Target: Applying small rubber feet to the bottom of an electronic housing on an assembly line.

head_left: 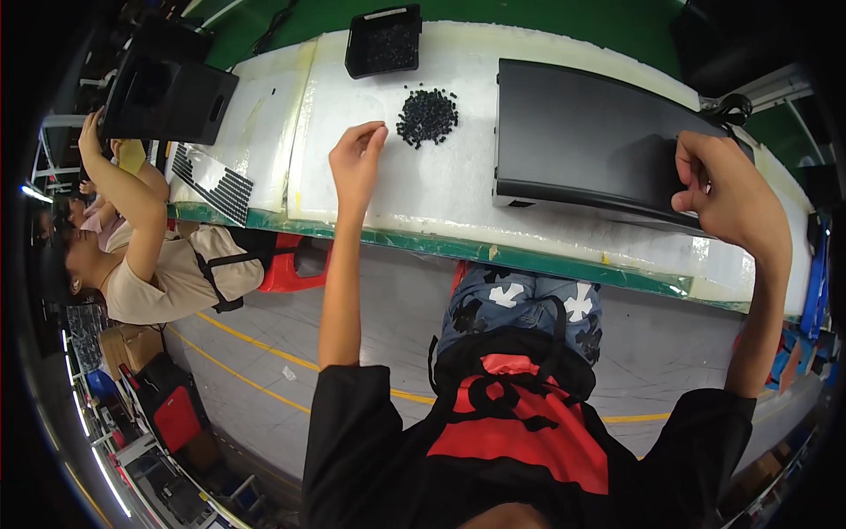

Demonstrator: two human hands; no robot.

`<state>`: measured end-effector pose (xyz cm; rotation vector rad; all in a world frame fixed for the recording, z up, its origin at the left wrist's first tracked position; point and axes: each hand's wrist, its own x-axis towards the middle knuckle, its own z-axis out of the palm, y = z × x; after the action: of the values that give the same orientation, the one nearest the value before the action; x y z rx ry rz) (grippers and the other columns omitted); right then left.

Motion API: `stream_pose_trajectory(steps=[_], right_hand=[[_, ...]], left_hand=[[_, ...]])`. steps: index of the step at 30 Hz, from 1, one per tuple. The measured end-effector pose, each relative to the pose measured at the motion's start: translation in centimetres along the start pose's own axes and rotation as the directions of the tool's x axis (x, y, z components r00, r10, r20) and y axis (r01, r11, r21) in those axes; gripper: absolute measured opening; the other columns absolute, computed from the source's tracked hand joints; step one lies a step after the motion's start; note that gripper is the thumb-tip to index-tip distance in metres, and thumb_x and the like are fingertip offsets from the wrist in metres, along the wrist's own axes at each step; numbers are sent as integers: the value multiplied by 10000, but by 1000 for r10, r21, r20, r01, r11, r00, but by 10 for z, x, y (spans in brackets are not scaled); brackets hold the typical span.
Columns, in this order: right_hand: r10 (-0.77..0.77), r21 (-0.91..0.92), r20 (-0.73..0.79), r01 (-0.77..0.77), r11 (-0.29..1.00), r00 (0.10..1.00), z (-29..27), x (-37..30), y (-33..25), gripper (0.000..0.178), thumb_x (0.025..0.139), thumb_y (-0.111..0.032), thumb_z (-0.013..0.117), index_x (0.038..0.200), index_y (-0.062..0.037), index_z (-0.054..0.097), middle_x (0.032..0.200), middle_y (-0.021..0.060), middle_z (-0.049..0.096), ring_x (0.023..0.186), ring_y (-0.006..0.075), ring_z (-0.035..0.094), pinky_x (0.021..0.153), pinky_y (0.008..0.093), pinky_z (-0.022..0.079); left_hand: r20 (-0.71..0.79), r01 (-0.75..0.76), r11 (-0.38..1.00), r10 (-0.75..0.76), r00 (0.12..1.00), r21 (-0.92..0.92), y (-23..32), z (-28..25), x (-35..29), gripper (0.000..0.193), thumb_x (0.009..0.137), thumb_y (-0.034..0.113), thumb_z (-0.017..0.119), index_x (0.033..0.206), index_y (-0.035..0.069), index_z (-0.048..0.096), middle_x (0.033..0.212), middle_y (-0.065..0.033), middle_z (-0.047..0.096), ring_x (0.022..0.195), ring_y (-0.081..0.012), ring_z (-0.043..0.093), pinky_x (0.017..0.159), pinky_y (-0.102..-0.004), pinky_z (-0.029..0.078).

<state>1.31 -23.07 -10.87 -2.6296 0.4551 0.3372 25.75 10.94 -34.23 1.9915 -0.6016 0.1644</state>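
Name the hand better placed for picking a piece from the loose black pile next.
Probably the left hand: its fingertips are right beside the pile of small black pieces, while the right hand is away at the black casing's right end.

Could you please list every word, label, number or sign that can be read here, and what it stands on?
None can be read.
Black bin: pale label, too small.
Shirt: red and black print, no clear words.
Black case: no lettering visible.
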Motion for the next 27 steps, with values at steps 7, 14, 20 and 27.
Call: stream_pose_trajectory(steps=[7,14,20,27], right_hand=[[-14,-186,-37,6,983,999,-1,-3,-11,325,640,154,685,779,-12,442,720,98,506,678,237,515,614,344,432],[-464,156,-640,695,702,613,46,-51,-47,234,703,30,743,922,14,662,847,107,662,784,223,635,717,310,491],[-437,113,-720,712,693,539,101,-62,-45,326,605,94,793,917,20,737,821,108,662,654,222,640,565,297,496],[-448,-100,-735,572,814,509,106,-89,-6,256,644,93,753,879,7,701,821,86,649,643,223,634,547,277,489]], left_hand=[[189,230,329,-153,970,-916,159,-16,-65,215,913,-14,625,1115,-81,653,960,-151,659,827,-187,592,769,-300,479],[484,482,38,82,871,-875,218,2,-92,175,890,-35,658,1056,-88,680,941,-159,653,794,-183,599,686,-281,483],[702,697,101,11,712,-710,237,28,-103,178,911,-1,682,1069,-83,686,950,-131,644,811,-160,596,688,-271,473],[788,772,163,94,608,-615,241,70,-114,185,953,27,649,1109,-65,688,992,-113,661,834,-140,600,730,-263,484]])
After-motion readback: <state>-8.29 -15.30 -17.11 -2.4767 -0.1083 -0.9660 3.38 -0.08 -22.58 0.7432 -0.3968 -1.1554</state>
